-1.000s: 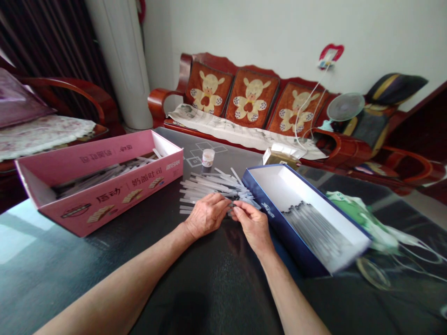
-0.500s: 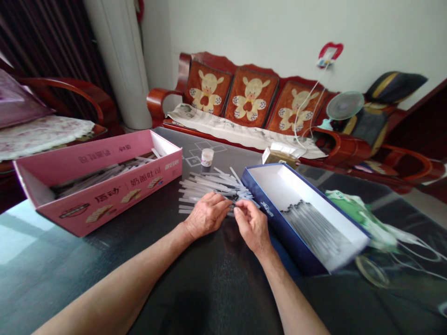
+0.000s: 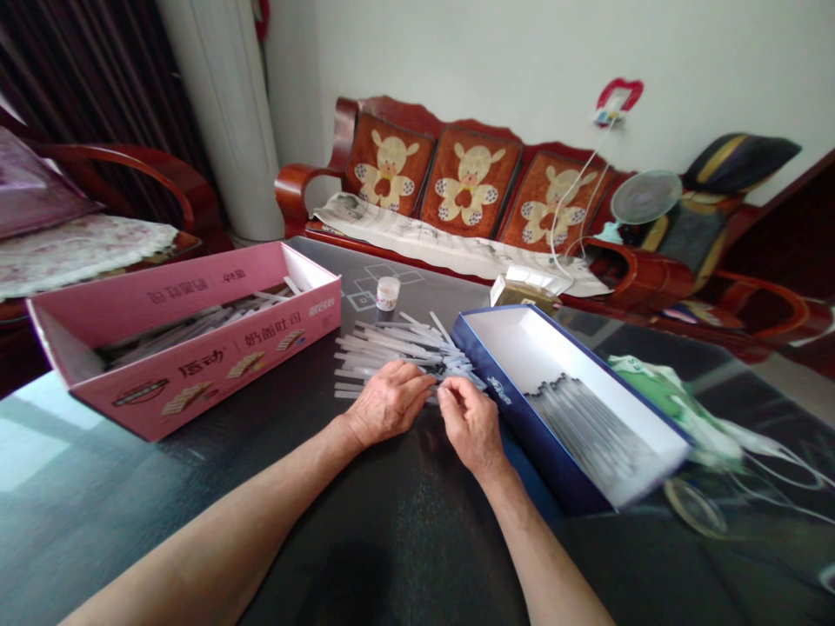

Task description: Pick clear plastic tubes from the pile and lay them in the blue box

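Observation:
At the near edge of a loose pile of pale, translucent flat strips (image 3: 391,342), my two hands almost meet at the fingertips. My left hand (image 3: 390,398) is closed, fingers bent inward, and what lies under them is hidden. My right hand (image 3: 470,419) pinches with thumb and forefinger; whatever is in the pinch is too small to make out. To the right, a blue box (image 3: 476,356) with a white inside holds grey, clear strips (image 3: 580,426) laid side by side. A pink carton (image 3: 261,348) on the left contains more strips (image 3: 202,326) in a jumble.
A small white tub (image 3: 387,294) stands behind the pile on the dark tabletop (image 3: 384,539). Behind the blue box sits a tissue box (image 3: 525,289). Further right lie a green and white plastic bag (image 3: 671,404), a white cable and a roll of tape (image 3: 695,508).
Barely anything differs. Both hands keep their place at the pile's near edge, with only slight finger movement. The boxes and strips have not visibly moved.

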### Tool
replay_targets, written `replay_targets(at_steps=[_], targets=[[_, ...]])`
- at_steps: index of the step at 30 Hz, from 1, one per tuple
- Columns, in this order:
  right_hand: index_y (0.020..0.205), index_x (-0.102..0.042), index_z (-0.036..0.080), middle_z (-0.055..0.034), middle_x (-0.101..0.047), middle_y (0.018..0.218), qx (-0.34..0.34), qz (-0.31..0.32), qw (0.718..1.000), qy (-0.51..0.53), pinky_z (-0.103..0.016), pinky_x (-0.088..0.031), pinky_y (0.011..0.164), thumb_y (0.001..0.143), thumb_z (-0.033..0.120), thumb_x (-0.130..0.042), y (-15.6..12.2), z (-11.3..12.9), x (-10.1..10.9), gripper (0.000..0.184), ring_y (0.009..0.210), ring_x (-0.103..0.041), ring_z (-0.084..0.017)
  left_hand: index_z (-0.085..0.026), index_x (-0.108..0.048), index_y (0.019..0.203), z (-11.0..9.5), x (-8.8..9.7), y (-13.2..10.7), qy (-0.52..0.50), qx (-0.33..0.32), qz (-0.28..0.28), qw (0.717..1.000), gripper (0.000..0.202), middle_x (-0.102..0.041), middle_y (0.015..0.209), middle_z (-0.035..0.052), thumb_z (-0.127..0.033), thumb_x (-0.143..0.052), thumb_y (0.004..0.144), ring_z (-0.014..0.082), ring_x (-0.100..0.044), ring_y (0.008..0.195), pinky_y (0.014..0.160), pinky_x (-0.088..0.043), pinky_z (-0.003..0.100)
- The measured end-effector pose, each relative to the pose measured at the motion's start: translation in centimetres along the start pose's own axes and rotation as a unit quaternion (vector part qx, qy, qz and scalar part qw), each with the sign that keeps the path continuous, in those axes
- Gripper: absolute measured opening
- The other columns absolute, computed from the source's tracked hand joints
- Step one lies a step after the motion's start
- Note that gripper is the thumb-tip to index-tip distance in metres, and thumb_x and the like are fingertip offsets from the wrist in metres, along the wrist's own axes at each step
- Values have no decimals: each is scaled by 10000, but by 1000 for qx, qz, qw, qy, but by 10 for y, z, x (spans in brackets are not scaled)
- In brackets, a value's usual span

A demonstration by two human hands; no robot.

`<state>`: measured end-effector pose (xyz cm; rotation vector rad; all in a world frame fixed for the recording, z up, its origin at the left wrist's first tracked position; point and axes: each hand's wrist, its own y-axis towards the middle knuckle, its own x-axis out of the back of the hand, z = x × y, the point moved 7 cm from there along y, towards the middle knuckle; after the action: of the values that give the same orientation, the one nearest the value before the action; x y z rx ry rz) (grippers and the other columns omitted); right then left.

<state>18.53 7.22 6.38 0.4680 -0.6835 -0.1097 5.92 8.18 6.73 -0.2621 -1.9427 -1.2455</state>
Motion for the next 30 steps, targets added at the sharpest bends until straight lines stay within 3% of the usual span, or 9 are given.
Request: replay_targets(at_steps=[4,10,17,24,30], targets=[[645,-551,214,-39,-612,610,-39,4,999,-23,-292,-404,598,936,385,-381,0,-7,-2,378,592,-567,-178,-132,-605,1061,-1,-2,0,-5,-7,12,1000,254,-618,878,85,-230,-404,941,175,-542,810,775,-474,331],[869,-595,204,-44,-656,763,-13,11,1000,8,-288,-431,647,901,371,-462,-1,-4,0,216,676,-592,-184,-134,-603,1063,1,0,0,-5,1,-1,1000,258,-620,884,89,-241,-402,943,178,-546,812,778,-476,335],[607,-551,236,-21,-587,552,-51,13,999,15,-299,-384,577,928,419,-401,0,-8,-4,399,561,-549,-183,-138,-602,1049,-2,-2,0,-13,-8,21,1000,257,-616,867,84,-231,-387,943,178,-557,822,780,-478,335],[692,-571,221,-31,-621,640,-10,14,1000,-8,-295,-384,597,914,396,-427,0,0,-2,317,605,-556,-178,-131,-597,1040,-2,-2,0,-17,-10,16,1000,248,-612,874,82,-222,-389,939,176,-545,811,776,-472,333],[593,-566,236,-26,-610,544,-87,11,995,48,-303,-391,545,918,444,-414,-2,-10,-6,415,515,-548,-175,-141,-599,1040,-3,-2,0,-18,-19,19,999,249,-602,866,77,-219,-384,942,173,-540,804,759,-462,327]])
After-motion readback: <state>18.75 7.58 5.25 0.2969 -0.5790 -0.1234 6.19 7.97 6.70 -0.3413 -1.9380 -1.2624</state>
